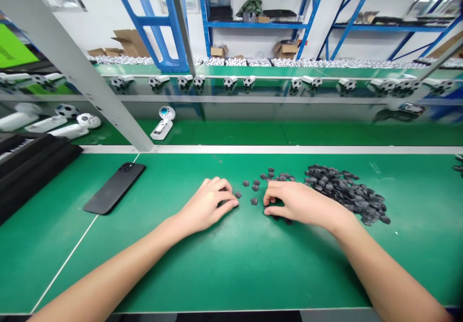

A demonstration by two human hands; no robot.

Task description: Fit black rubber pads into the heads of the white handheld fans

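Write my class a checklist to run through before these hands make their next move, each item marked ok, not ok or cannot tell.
1. Both hands in view, left hand and right hand: ok.
2. Phone well away from the black pieces: ok, it lies off to the left.
3. Every black piece in the large pile: not ok, loose pieces lie between and around the hands.
4. Space under the right hand free of pieces: not ok, some show just below it.
5. Left fingertips holding a piece: cannot tell, one lies right by them.
6. All pieces the same way up: cannot tell, too small.
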